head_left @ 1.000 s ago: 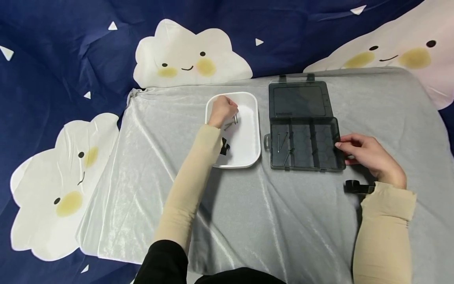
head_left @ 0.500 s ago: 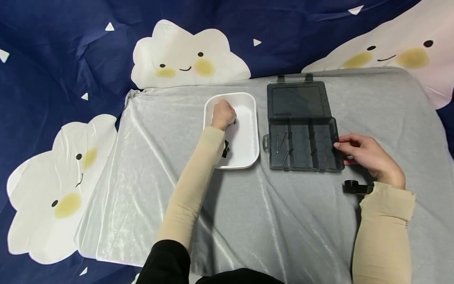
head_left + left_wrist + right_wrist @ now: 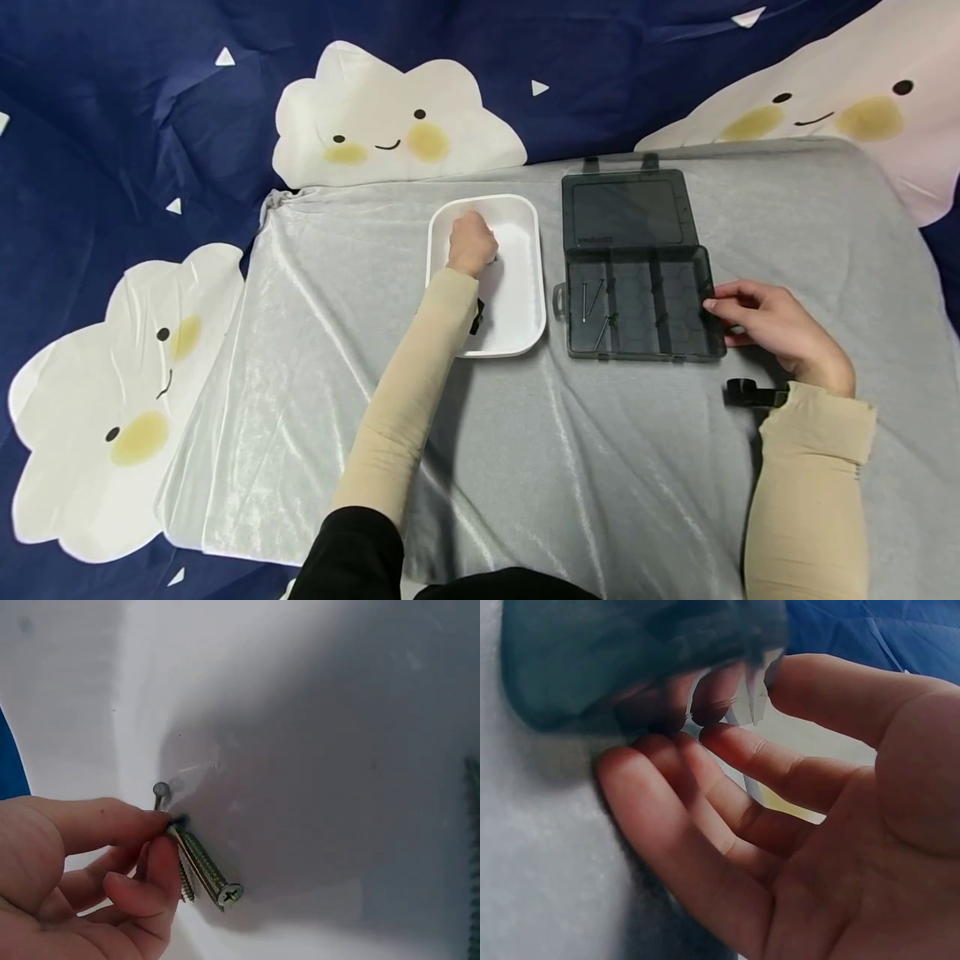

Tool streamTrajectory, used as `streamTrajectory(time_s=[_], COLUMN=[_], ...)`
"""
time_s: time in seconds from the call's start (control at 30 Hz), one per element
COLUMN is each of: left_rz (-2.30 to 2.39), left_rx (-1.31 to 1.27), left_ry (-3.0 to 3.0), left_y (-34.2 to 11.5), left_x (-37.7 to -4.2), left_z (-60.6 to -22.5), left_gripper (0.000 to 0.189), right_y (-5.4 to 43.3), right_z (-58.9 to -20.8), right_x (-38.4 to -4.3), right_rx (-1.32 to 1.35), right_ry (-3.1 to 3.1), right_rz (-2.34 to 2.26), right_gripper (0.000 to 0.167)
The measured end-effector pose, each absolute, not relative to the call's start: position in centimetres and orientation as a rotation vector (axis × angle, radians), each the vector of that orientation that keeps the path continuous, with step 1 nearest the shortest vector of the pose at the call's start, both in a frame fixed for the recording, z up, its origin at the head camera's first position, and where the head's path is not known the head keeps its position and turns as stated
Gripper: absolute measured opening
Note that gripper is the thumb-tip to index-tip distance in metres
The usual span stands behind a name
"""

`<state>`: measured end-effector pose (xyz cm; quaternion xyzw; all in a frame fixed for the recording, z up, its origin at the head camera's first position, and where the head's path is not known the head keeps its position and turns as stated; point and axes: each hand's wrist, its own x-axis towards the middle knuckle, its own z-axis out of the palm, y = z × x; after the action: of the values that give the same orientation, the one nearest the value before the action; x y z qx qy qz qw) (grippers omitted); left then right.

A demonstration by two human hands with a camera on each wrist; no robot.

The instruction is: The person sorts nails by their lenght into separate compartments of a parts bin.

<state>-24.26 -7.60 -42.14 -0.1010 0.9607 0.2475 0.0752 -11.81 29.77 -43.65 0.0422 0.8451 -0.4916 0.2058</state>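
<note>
From above, the right half of the white tray [image 3: 519,304] is free, the left hand [image 3: 472,243] blocking its far left; the handle [image 3: 556,301] of the organizer box [image 3: 633,321] narrows the gap between tray and box

The person wears a beige, close-fitting sleeve [image 3: 393,408] on the left forearm, in the lower centre of the frame, with a broad band as its cuff [image 3: 452,293] and fine creases. Above it, toward the bottom edge, is a black upper sleeve [image 3: 351,554]; a black garment [image 3: 506,585] shows at bottom centre. In the lower right, a matching beige covering [image 3: 808,517] has a wide, uneven-edged cuff. The left hand [image 3: 472,243] and right hand [image 3: 787,329] are bare. Small black fittings [image 3: 742,392] sit by both wrists, the right one round-ended.
</note>
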Motion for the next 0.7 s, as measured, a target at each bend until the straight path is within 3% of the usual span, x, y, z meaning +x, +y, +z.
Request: streamTrajectory(time_s=[0.07,0.2,0.43,0.7], left_rz=[0.736,0.697,0.651,0.527], left_rx=[-0.317,-0.314,-0.279,-0.281], left_ry=[2.86,2.845,2.83,2.809], left_y=[-7.63,-7.73,-7.85,-7.77], left_x=[-24.19,-24.01,-23.71,-23.67], left_z=[-42.09,-42.01,-41.91,-41.89], left_gripper=[0.007,0.016,0.012,0.032], right_y=[29.77,29.77,29.68,29.72], right_z=[-43.67,-43.63,-43.51,-43.4], right_x=[-11.81,-11.77,-11.81,-11.73], right_rx=[0.121,0.121,0.12,0.111], right_ry=[2.354,2.348,2.362,2.353], right_rz=[-1.377,-1.387,-1.373,-1.371], right_gripper=[0.053,0.051,0.054,0.053])
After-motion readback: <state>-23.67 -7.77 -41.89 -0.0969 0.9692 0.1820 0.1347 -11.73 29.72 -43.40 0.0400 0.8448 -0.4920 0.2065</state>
